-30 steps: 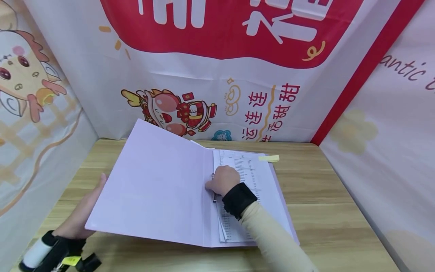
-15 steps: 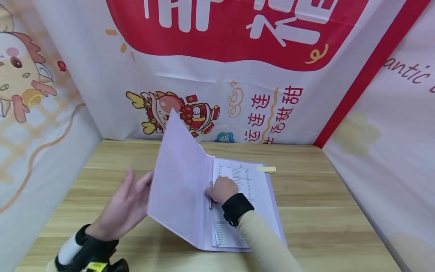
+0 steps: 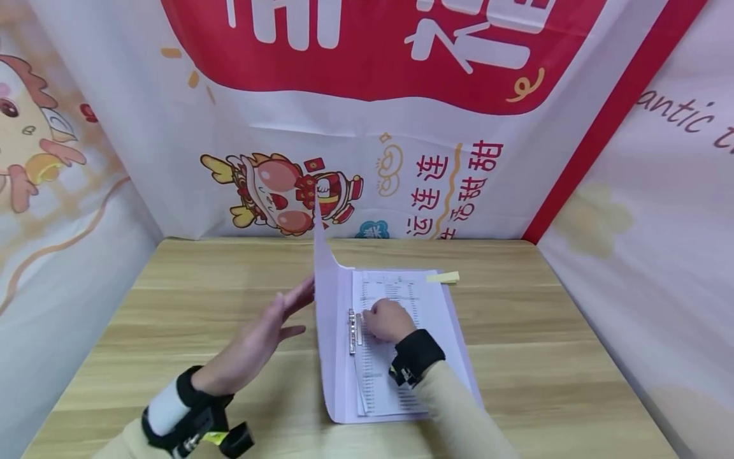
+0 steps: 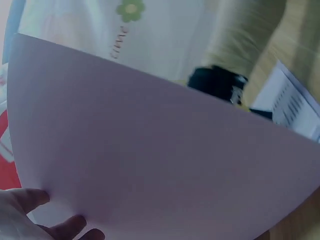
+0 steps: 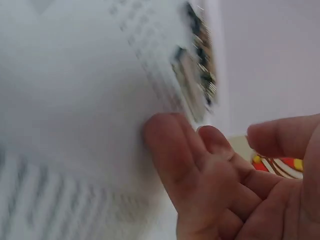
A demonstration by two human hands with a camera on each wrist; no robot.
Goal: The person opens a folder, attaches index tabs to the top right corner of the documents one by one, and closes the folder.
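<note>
A pale purple folder (image 3: 457, 357) lies on the table, its left cover (image 3: 328, 331) standing almost upright. With straight fingers, my left hand (image 3: 252, 350) touches the cover's outer face; the left wrist view has fingertips (image 4: 70, 227) against that cover (image 4: 150, 150). Over the printed papers (image 3: 395, 389) my right hand (image 3: 390, 320) is loosely bent, just right of the metal lever clip (image 3: 352, 331) on the spine side. In the right wrist view its thumb is apart from its fingers (image 5: 170, 150), nothing is held between them, and the clip (image 5: 197, 60) looks blurred.
Yellow sticky tabs (image 3: 443, 278) jut from the papers' top right corner. Wood-grain table (image 3: 545, 357) surrounds the folder. A printed cloth backdrop (image 3: 275, 115) rises behind the table, with more cloth at both sides.
The folder's left cover has swung up from lying low to nearly upright, my left hand moving right behind it. My right hand has come off the clip and shifted slightly right.
</note>
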